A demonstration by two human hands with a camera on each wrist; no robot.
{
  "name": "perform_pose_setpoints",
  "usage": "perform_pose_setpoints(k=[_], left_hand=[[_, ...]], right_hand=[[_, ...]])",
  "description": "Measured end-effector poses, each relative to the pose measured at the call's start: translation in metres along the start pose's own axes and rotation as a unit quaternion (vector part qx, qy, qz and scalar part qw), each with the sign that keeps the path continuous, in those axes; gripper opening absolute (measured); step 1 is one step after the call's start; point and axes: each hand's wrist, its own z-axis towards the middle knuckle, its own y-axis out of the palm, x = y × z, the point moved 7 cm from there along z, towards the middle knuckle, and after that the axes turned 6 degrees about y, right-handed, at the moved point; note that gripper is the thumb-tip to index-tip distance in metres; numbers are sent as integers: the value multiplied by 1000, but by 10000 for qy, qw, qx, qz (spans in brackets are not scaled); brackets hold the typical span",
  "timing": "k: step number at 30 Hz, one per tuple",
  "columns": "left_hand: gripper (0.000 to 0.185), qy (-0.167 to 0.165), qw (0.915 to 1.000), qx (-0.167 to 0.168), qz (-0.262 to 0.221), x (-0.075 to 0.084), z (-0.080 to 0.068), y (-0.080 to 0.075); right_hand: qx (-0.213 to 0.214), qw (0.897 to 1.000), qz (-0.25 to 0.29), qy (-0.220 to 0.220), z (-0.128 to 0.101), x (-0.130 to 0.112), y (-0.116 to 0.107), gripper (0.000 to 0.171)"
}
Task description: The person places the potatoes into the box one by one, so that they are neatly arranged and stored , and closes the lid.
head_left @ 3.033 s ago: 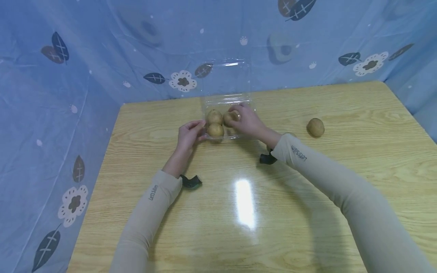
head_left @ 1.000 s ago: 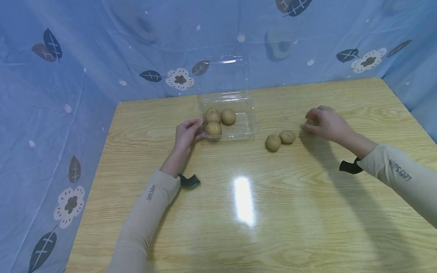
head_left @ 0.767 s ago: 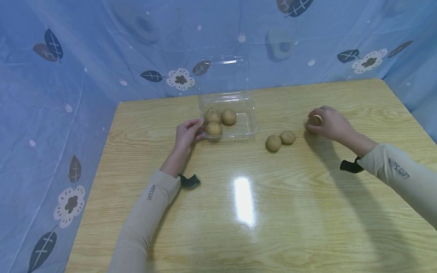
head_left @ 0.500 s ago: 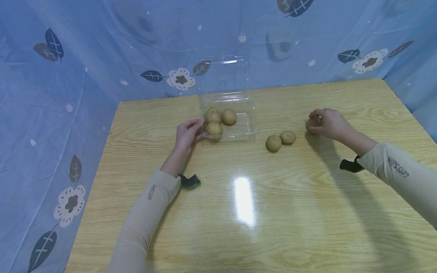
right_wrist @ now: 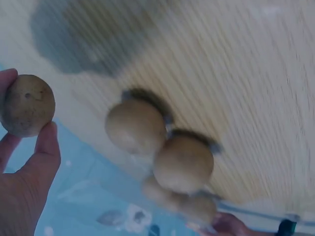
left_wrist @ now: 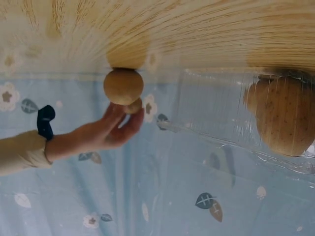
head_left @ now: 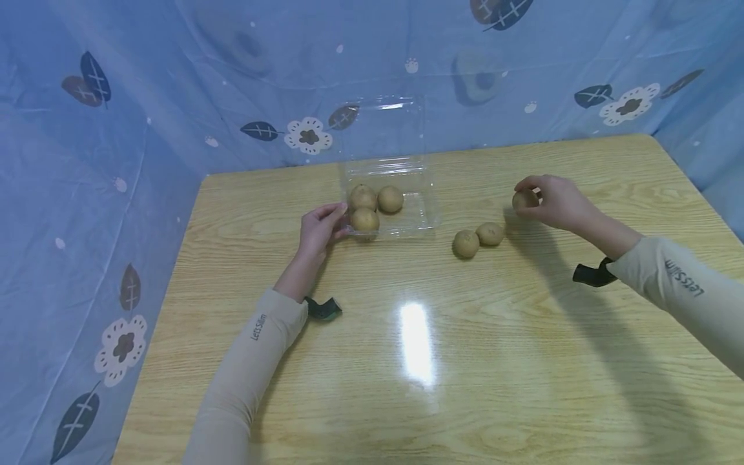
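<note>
pinching one brown fruit (head_left: 525, 199) in our right hand (head_left: 555, 203) above the tabletop (head_left: 407, 361).

from the head view our left hand (head_left: 318, 227) curls its fingers on the near left edge of the clear box (head_left: 391, 200), lid up, three fruits (head_left: 364, 219) inside; two loose fruits (head_left: 478, 238) lie between box and right hand. the left wrist view shows the box wall (left_wrist: 221, 118) and the far right hand (left_wrist: 110, 132). the right wrist view shows the held fruit (right_wrist: 27, 104) between thumb and fingertips.
</note>
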Motion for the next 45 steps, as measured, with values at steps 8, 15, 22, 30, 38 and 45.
perform_pose_setpoints(k=[8,15,22,30,38,45], left_hand=[[27,-39,10000,62,-61,-1,0,-2],[29,-30,10000,29,-20,1,-1,-1],[30,-56,10000,38,-48,-1,1,-1],[32,-169,9998,96,-70,-3,3,-1],[28,-141,9997,78,-169,-3,3,-1],[28,-15,10000,47,-68,-2,2,-2]], right_hand=[[153,9978,563,-320,11,-53,9,39],[93,9925,934,-785,25,-109,20,39],[-71,9861,1173,-1178,37,-154,38,40],[-149,9842,1220,-1278,46,-172,63,40],[-216,9890,1045,-1027,52,-172,83,38],[-473,9906,1094,-667,57,-170,97,41]])
